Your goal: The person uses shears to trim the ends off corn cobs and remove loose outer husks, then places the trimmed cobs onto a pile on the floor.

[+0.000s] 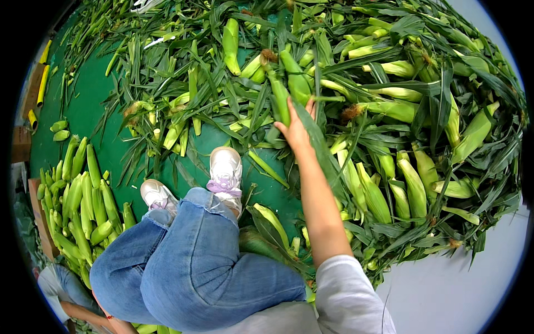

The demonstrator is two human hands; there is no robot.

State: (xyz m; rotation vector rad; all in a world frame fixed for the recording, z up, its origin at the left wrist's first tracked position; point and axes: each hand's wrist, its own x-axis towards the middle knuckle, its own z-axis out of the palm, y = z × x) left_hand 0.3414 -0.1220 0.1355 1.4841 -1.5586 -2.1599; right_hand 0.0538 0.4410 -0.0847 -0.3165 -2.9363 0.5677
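Observation:
My right hand [295,131] reaches forward into a big heap of unhusked corn [389,111] and leaves. Its fingers are closed around the lower end of a green ear of corn [281,100] that points away from me. A long leaf [322,150] lies along my wrist and forearm. My left hand is out of sight. I am seated, with my knees in blue jeans [194,267] and my white sneakers [225,170] resting on the green mat [92,106].
A stack of trimmed green ears [83,206] lies on the left beside my feet. A few yellow cobs [41,83] lie at the mat's left edge. Another person [55,286] crouches at the lower left. Grey floor [456,278] borders the heap at the right.

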